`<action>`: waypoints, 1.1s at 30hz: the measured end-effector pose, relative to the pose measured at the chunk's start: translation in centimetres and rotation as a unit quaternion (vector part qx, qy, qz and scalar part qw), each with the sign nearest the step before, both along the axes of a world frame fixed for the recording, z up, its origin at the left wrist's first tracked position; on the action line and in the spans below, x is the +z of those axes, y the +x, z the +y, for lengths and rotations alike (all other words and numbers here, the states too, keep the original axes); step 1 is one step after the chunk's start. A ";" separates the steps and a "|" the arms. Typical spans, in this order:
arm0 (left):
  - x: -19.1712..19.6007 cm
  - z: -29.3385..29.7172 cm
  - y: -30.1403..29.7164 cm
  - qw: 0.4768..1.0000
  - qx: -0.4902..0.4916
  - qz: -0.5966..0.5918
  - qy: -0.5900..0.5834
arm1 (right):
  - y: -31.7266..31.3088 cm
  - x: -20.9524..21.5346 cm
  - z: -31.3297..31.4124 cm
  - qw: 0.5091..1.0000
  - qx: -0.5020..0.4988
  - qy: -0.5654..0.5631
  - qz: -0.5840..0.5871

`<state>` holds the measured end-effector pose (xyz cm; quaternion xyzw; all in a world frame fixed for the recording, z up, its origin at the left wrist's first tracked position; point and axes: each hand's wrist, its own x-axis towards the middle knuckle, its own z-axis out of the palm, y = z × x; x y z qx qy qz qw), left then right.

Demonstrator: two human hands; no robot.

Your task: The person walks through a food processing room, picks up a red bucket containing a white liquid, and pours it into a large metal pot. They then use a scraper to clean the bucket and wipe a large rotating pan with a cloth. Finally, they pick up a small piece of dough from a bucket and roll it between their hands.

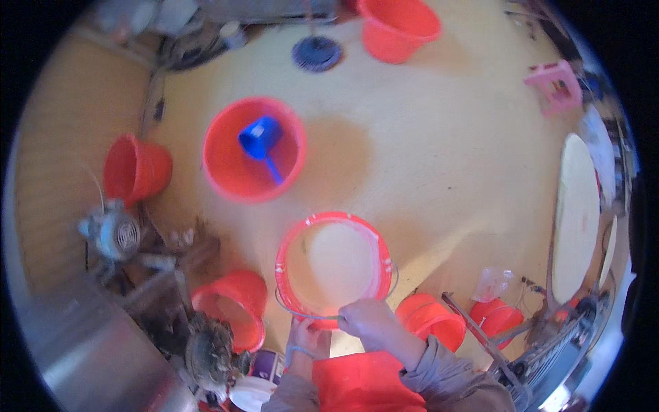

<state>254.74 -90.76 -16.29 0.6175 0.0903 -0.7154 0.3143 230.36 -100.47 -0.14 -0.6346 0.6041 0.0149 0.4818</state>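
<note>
A red bucket (379, 237) with a pale, creamy liquid (336, 264) inside is directly in front of me. Its thin wire handle leans toward me, and my right hand (374, 323) is closed around it at the near side. My left hand (302, 338) grips the bucket's near wall just under the rim; its fingertips are partly hidden. Beyond this bucket a wide red tub (221, 175) stands on the floor with a blue long-handled dipper (261, 139) lying in it.
Red buckets stand at left (154, 170), lower left (250, 295), lower right (432, 321) and far back (398, 31). A motor (118, 233) and metal machinery are on my left. A pink stool (555, 87), a round pale board (576, 216) and a metal frame (480, 333) are on my right.
</note>
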 end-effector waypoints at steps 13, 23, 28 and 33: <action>27.9 -17.5 -20.4 0.931 -0.321 0.111 -0.133 | -20.9 29.8 0.5 0.943 -0.332 0.015 -0.035; 37.2 -38.3 -47.8 0.862 -0.407 0.185 -0.240 | -41.5 41.9 -12.2 0.891 -0.451 -0.046 0.012; 39.0 -48.1 -62.7 0.856 -0.427 0.161 -0.241 | -52.1 42.4 -18.8 0.841 -0.533 -0.090 -0.019; 40.9 -54.7 -77.5 0.831 -0.451 0.168 -0.278 | -65.1 41.3 -22.7 0.838 -0.514 -0.178 -0.039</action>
